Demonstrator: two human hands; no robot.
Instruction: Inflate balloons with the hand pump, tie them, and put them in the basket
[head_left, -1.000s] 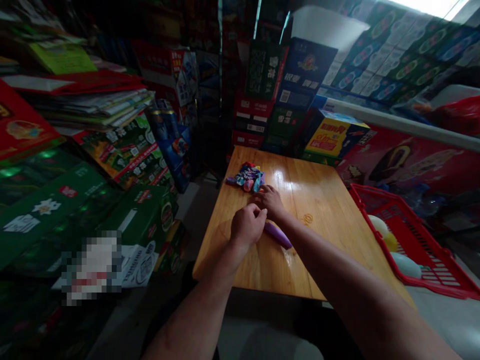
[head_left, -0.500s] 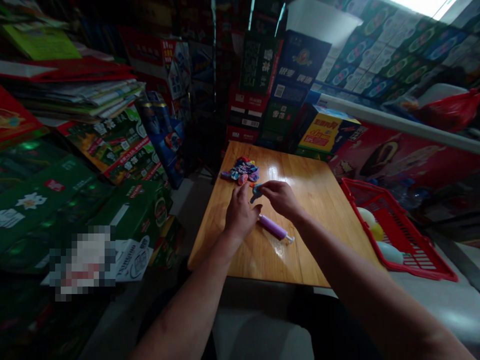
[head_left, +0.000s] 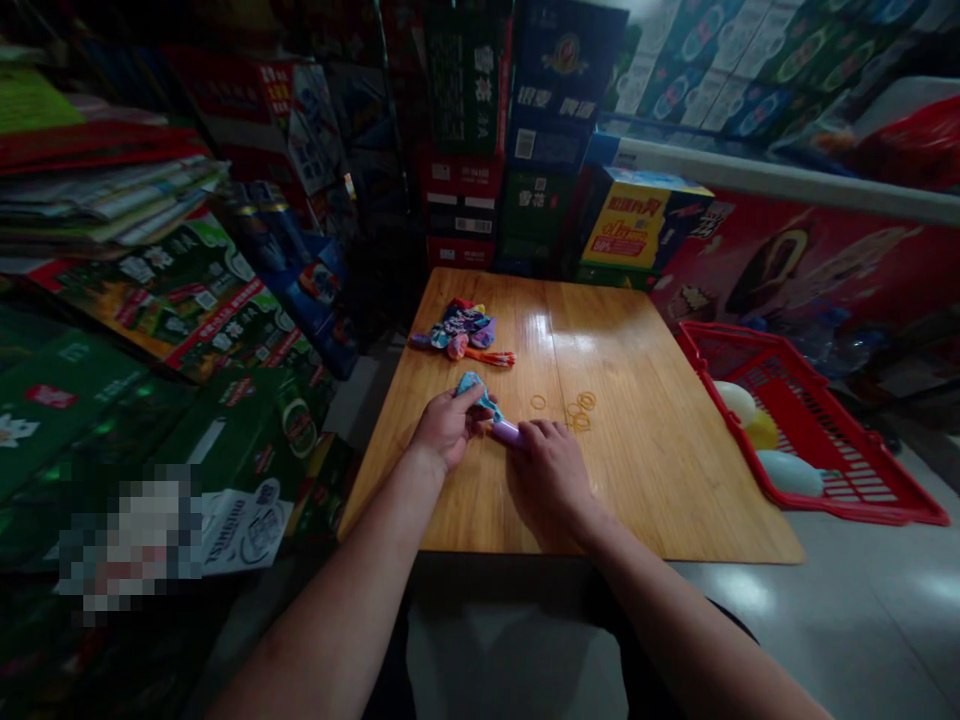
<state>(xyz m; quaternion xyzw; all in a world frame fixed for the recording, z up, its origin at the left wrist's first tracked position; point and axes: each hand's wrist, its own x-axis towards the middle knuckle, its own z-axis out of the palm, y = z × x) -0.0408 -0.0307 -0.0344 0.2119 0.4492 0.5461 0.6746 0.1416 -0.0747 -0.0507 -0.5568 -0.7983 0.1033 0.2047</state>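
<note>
Between the thumb and fingers of my left hand [head_left: 442, 428] is a limp light-blue balloon [head_left: 472, 384]. Its neck reaches to the tip of a purple hand pump [head_left: 508, 433]; whether it is fitted over the nozzle I cannot tell. My right hand [head_left: 553, 465] is wrapped round the pump's barrel, and its palm hides the handle end. Beyond both hands lies a pile of deflated balloons [head_left: 469, 325] in mixed colours, an orange one [head_left: 491, 356] sticking out to the right. Several yellowish rubber bands [head_left: 580, 412] lie right of the pump.
The wooden table [head_left: 637, 480] stands before me. On its right is a red basket [head_left: 840, 480] with inflated balloons, among them a pale-blue one [head_left: 787, 472]. Stacked beer cartons [head_left: 465, 210] rise behind the table, and more green cartons [head_left: 247, 420] crowd the left.
My right hand has gone from holding the blue balloon to gripping the pump, which lay on the table. The left hand now has the balloon. The rubber bands have come into sight.
</note>
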